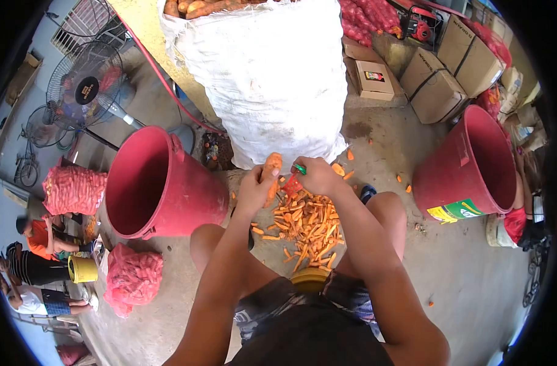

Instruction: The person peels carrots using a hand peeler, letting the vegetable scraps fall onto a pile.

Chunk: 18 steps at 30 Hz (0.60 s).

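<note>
My left hand (pixel 252 190) is closed around an orange carrot (pixel 272 163), held upright in front of the white sack. Just to its right, my right hand (pixel 319 177) is closed on a tool with a green handle (pixel 299 168). A small red piece (pixel 292 185) shows below that tool; whether it is part of it I cannot tell. Beneath both hands, between my knees, lies a heap of orange carrot pieces (pixel 309 229). A large white sack (pixel 272 79) stands ahead, with whole carrots (pixel 214 7) at its top.
Red bins stand at the left (pixel 199 195) and right (pixel 455 165). A pink net sack (pixel 134 277) lies at lower left. Fans (pixel 86 88) stand upper left, cardboard boxes (pixel 434 85) upper right. Several people (pixel 40 241) are at far left; part of a person (pixel 522 201) shows at far right.
</note>
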Each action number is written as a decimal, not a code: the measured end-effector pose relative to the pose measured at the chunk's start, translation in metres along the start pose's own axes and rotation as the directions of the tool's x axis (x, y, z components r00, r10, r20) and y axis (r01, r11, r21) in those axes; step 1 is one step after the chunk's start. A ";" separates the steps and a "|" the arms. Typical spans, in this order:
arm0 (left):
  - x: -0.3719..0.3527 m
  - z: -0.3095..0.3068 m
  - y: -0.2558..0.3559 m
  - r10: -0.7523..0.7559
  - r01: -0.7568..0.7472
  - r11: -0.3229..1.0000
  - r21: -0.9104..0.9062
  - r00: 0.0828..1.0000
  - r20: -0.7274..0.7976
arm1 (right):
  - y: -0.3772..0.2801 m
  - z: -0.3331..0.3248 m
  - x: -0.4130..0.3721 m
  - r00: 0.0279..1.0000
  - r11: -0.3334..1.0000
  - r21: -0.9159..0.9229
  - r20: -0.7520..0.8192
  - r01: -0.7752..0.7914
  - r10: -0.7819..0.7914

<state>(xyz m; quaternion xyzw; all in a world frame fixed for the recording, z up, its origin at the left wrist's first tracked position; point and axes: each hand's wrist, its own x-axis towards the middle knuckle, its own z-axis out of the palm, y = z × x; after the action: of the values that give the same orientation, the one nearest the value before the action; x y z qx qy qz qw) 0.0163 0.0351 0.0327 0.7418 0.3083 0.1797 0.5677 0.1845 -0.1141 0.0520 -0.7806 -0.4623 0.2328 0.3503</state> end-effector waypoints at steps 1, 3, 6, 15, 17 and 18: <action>-0.004 -0.002 -0.004 -0.002 0.002 1.000 -0.001 1.000 0.001 | -0.002 0.003 0.001 1.000 0.996 -0.092 0.008 0.011 -0.010; -0.014 -0.008 -0.002 0.017 -0.035 0.930 0.365 0.998 0.054 | -0.009 0.008 0.000 0.999 0.994 -0.111 0.034 0.004 0.000; -0.032 -0.007 0.021 -0.012 -0.020 0.943 0.333 0.996 0.092 | 0.010 0.016 0.009 0.984 0.967 -0.250 0.157 -0.044 0.086; -0.012 -0.013 -0.027 -0.164 0.113 0.808 -0.579 0.986 -0.037 | 0.002 -0.013 -0.002 0.959 0.979 0.162 0.273 -0.127 0.079; -0.014 -0.010 -0.020 -0.252 0.216 0.752 -0.623 0.967 0.032 | -0.003 -0.014 -0.009 0.985 0.954 0.292 0.169 -0.072 0.023; -0.013 -0.008 -0.017 -0.327 0.310 0.688 -0.656 0.940 0.100 | -0.004 -0.010 -0.011 0.986 0.954 0.291 0.162 -0.074 0.027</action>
<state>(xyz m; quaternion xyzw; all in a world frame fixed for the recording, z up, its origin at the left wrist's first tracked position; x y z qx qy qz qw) -0.0026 0.0352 0.0200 0.4246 0.3550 0.1851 0.8121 0.1843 -0.1256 0.0620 -0.7103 -0.4280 0.3686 0.4199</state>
